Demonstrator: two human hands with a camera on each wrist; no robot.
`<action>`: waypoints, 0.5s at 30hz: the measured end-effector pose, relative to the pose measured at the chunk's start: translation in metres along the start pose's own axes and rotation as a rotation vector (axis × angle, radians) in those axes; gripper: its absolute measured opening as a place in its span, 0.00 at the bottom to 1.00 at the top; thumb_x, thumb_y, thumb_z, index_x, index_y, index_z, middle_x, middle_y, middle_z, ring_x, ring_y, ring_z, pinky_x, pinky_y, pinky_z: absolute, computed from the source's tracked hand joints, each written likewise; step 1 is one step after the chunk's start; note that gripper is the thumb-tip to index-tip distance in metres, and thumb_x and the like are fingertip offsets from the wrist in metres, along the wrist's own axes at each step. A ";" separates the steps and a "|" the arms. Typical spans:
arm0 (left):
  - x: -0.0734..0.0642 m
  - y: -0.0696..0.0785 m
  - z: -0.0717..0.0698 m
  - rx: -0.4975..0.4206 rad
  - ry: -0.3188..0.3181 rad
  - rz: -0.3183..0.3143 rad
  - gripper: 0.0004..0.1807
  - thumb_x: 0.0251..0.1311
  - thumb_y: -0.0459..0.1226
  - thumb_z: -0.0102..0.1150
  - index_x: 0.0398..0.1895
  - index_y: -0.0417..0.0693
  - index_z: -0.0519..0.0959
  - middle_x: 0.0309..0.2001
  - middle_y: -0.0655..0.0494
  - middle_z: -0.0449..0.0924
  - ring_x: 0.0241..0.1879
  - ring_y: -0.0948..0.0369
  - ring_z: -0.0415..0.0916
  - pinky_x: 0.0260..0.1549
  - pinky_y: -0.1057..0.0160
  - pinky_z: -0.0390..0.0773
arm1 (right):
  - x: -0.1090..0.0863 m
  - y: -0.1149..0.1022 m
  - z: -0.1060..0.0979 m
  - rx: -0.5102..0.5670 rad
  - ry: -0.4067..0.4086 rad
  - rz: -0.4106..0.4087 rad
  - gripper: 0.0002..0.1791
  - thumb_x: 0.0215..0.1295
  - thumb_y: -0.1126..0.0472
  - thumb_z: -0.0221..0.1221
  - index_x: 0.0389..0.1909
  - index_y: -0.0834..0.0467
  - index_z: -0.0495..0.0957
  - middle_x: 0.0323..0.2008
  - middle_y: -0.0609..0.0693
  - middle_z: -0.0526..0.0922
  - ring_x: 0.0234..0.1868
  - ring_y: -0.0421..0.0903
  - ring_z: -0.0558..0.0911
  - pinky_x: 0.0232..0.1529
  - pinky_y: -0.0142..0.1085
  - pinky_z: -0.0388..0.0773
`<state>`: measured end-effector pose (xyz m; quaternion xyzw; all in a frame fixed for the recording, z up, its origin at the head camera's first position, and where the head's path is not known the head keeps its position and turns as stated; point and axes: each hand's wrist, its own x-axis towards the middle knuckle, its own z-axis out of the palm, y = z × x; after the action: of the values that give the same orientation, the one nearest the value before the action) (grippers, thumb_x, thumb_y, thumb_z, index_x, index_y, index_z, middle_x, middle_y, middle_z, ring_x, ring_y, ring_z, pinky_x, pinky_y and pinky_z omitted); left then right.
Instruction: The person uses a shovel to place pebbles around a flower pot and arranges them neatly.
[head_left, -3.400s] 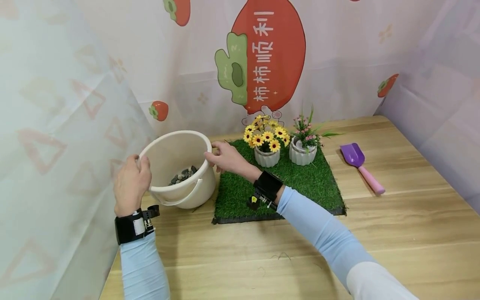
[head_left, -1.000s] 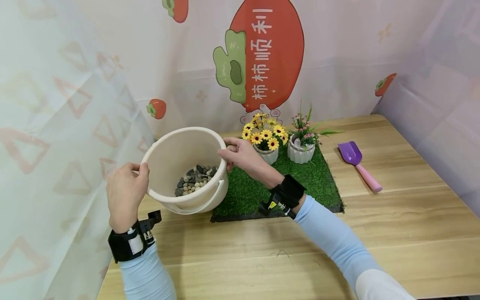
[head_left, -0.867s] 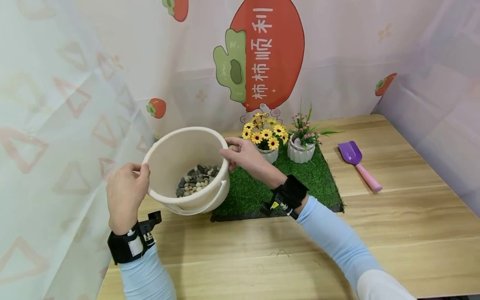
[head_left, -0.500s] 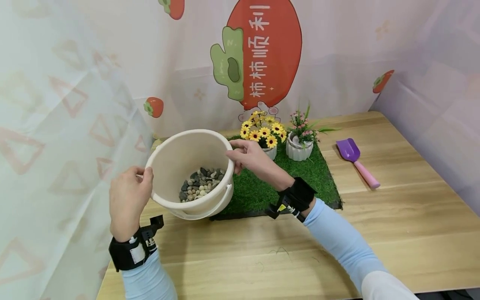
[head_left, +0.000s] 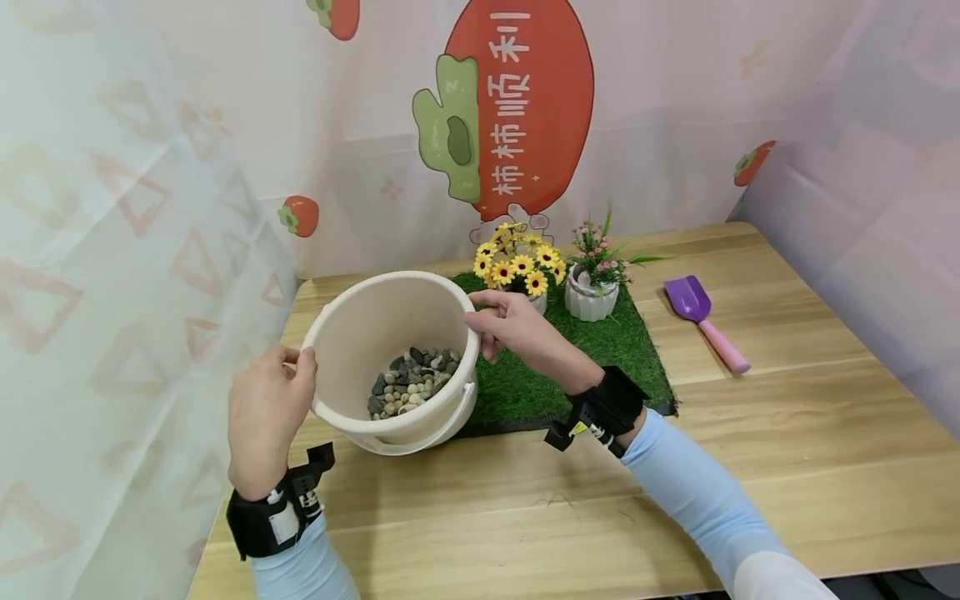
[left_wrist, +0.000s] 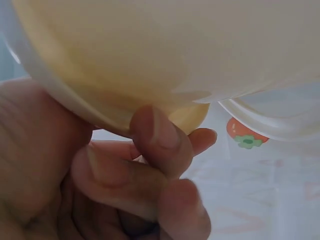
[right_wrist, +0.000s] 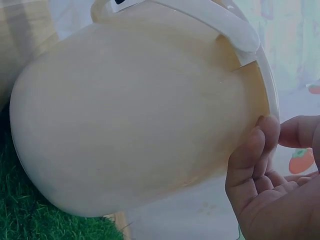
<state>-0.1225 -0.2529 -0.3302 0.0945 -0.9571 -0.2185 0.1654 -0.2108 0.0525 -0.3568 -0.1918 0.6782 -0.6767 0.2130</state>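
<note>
Bright even light, soft shadows on the table (head_left: 750, 467), head view sharp (wrist close-ups blurry)

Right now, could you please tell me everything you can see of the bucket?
The bucket is round, cream-white, seemingly plastic, with a rolled rim and a bail handle hanging down its near side. It is tilted toward the camera, with its base over the mat edge. Small dark and pale pebbles lie in the bottom. The left hand grips the left rim, the right hand the right rim.
</note>
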 end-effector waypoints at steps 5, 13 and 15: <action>-0.003 -0.002 0.000 0.011 -0.007 -0.018 0.23 0.71 0.46 0.45 0.43 0.35 0.81 0.31 0.38 0.85 0.22 0.50 0.77 0.21 0.60 0.67 | 0.002 0.006 0.002 0.017 -0.021 0.008 0.26 0.72 0.56 0.55 0.69 0.54 0.65 0.23 0.51 0.79 0.24 0.48 0.76 0.32 0.36 0.76; 0.000 -0.002 0.009 0.001 0.058 -0.002 0.24 0.72 0.45 0.40 0.41 0.34 0.82 0.28 0.40 0.84 0.30 0.40 0.79 0.28 0.48 0.73 | -0.001 0.012 0.000 0.027 -0.022 0.040 0.26 0.73 0.58 0.53 0.70 0.55 0.63 0.24 0.51 0.79 0.24 0.46 0.77 0.33 0.34 0.76; 0.001 -0.003 0.011 -0.002 0.066 -0.010 0.25 0.73 0.45 0.38 0.37 0.34 0.82 0.27 0.39 0.83 0.31 0.37 0.79 0.30 0.44 0.72 | -0.001 0.013 -0.001 0.029 -0.028 0.040 0.26 0.73 0.57 0.54 0.69 0.54 0.64 0.24 0.51 0.80 0.24 0.46 0.77 0.32 0.34 0.76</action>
<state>-0.1268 -0.2513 -0.3411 0.1061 -0.9504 -0.2170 0.1961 -0.2102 0.0537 -0.3699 -0.1846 0.6689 -0.6793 0.2389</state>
